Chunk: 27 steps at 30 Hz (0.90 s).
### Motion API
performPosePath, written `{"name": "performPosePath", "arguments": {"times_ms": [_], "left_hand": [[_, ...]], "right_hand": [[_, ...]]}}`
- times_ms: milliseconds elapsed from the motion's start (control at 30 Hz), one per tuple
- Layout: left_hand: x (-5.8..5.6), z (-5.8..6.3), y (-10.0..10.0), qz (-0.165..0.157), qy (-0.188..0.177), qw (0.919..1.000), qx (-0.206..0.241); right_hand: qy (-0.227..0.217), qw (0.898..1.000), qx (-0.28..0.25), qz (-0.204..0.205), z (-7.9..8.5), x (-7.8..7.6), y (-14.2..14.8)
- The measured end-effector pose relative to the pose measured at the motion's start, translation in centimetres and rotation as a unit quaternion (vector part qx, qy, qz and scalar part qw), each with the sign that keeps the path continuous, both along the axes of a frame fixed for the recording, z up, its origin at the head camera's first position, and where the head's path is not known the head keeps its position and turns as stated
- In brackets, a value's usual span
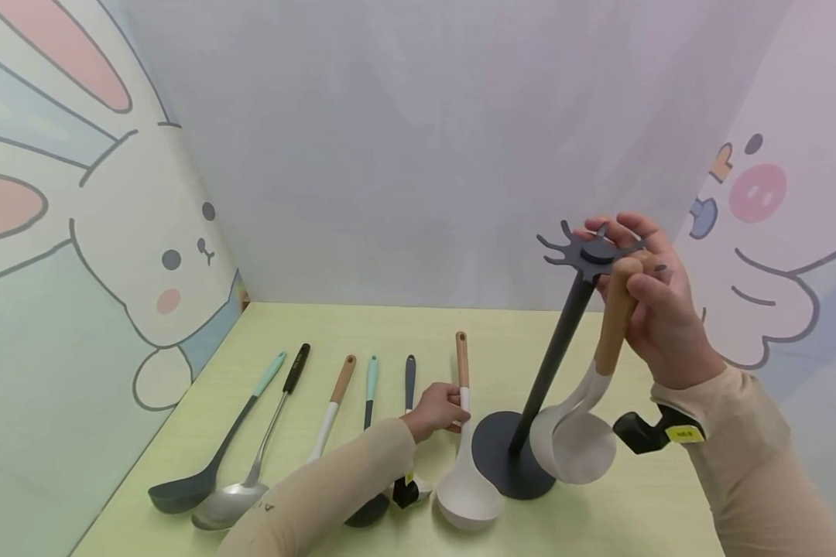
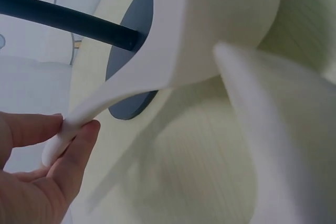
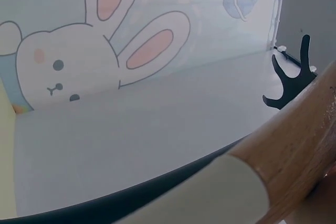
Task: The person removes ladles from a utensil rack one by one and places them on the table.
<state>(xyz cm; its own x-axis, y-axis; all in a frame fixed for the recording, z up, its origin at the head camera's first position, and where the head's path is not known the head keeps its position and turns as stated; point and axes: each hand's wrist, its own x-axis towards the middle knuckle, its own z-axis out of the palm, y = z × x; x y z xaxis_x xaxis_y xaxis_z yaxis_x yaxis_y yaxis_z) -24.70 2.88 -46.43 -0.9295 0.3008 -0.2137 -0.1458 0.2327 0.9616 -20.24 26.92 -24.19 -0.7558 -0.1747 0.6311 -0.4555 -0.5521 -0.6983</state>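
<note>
At the dark utensil stand (image 1: 560, 340), my right hand (image 1: 658, 309) holds the wooden handle of a white ladle (image 1: 613, 325) up by the hooks, thumb across it. A second white bowl overlaps that ladle's bowl. The right wrist view shows the wooden handle (image 3: 294, 140) close up, near the hooks (image 3: 294, 80); most of the hand is outside that frame. My left hand (image 1: 437, 410) pinches the white neck of another wood-handled ladle (image 1: 468, 487), left of the stand's base. In the left wrist view, thumb and fingers (image 2: 79, 150) pinch this ladle (image 2: 131, 72).
Left of my left hand lie a grey ladle with mint handle (image 1: 181, 491), a steel ladle with black handle (image 1: 230, 503), a wood-handled white utensil (image 1: 334, 394), a mint-handled dark utensil (image 1: 371, 379) and a grey-handled utensil (image 1: 409, 379). My left forearm hides parts of them.
</note>
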Motion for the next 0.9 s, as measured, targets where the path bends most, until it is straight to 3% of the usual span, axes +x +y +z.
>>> {"name": "performPosePath", "arguments": {"times_ms": [200,433,900], "left_hand": [[-0.07,0.04,0.11,0.003,-0.006,0.9998,-0.017],[-0.34,-0.15,0.21,-0.002,-0.014,0.9987,-0.049],[-0.42,-0.24,0.41,-0.024,-0.001,0.9956,-0.09]], "right_hand": [[-0.007,1.0,0.004,-0.027,0.25,0.33,-0.55],[0.004,1.0,0.001,-0.003,0.34,0.3,-0.47],[-0.004,1.0,-0.008,-0.007,0.2,0.14,-0.4]]}}
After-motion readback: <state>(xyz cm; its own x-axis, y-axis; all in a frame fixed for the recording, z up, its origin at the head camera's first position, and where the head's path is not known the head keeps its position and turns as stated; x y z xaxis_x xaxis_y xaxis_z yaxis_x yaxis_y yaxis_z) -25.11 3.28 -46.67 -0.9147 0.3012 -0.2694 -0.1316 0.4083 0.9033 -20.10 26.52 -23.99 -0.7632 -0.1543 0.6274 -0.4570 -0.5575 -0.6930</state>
